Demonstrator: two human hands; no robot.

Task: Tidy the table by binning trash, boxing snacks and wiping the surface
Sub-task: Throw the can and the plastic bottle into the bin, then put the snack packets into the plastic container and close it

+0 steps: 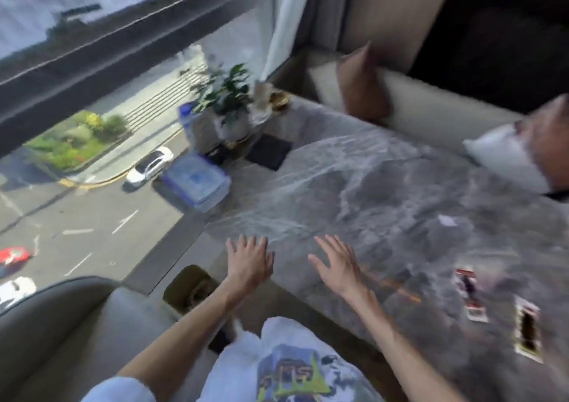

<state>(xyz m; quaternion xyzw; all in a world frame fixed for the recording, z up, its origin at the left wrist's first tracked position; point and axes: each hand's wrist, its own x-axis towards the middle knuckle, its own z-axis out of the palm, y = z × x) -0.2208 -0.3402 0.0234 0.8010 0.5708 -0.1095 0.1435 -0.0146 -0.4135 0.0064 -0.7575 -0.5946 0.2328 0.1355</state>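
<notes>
Both hands, left hand (249, 258) and right hand (337, 263), hover empty with fingers spread over the near edge of the grey marble-patterned table (385, 186), presumably poised to begin, while two red-and-white snack packets (469, 294) lie to the right, well apart from the clear blue-lidded plastic storage box (197, 183) at the far window-side corner.

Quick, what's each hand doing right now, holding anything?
Left hand: open, fingers spread, holding nothing, at the near edge of the table.
Right hand: open, fingers spread, holding nothing, over the table.
</notes>
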